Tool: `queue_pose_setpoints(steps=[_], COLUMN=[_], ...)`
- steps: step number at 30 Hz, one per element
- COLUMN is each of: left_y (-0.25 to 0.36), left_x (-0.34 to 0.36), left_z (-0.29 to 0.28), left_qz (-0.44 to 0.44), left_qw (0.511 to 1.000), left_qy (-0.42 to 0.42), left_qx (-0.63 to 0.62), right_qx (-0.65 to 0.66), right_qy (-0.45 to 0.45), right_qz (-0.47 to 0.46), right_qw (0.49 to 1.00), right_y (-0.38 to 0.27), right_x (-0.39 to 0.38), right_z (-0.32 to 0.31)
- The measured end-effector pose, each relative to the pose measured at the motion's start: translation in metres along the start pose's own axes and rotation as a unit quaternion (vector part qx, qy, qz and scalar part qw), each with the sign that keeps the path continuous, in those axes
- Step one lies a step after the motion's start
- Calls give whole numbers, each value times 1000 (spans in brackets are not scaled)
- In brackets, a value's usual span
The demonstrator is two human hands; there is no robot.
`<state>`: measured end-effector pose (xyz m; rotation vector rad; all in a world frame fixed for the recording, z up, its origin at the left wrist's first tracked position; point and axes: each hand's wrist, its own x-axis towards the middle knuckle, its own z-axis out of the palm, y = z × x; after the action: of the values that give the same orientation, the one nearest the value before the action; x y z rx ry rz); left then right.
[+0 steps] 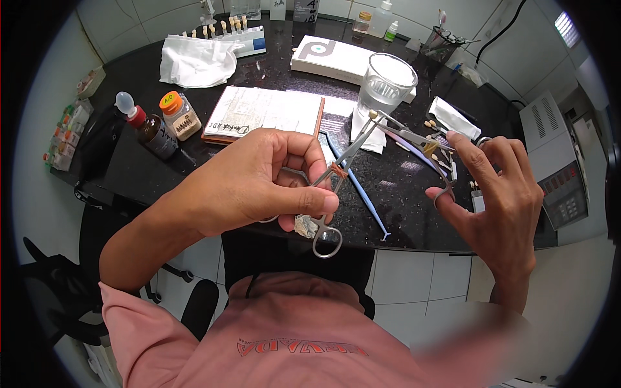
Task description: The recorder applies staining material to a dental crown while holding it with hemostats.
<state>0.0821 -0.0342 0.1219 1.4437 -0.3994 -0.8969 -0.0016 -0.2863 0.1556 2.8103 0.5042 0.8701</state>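
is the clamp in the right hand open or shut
Open: the clamp has its handles spread wide apart in the right hand.

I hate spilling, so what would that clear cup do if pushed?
The clear cup might slosh, since it seems to hold water. That water probably makes it heavy. Its shiny walls look like glass, so it could break.

Left forearm (150, 227) slants in from lower left, elbow bent. Left hand (259, 176): fingers curled in a grip, thumb straight, pointing right. Right hand (499, 197): raised above wrist (515, 278), index extended leftward, thumb spread below, remaining fingers bent. Right arm partly blurred.
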Motion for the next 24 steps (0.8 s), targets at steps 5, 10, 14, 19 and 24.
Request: queue_pose_setpoints(steps=[5,10,14,19,24], left_y=[2,4,2,4,1], left_x=[0,-1,-1,1,2], left_z=[0,1,0,1,0], left_qz=[-11,-18,-16,-9,-7], left_qw=[1000,998,997,995,995], left_qy=[1,11,14,16,7], left_qx=[24,57,79,96,97], right_qx=[-14,-16,-21,-26,-26], right_qy=[-10,-23,-37,-46,-65], right_qz=[-10,-10,-10,-14,0], right_qw=[1000,1000,999,999,998], right_y=[0,0,-3,-3,-5], right_x=[2,3,5,6,4], right_z=[-3,-3,-4,-5,-6])
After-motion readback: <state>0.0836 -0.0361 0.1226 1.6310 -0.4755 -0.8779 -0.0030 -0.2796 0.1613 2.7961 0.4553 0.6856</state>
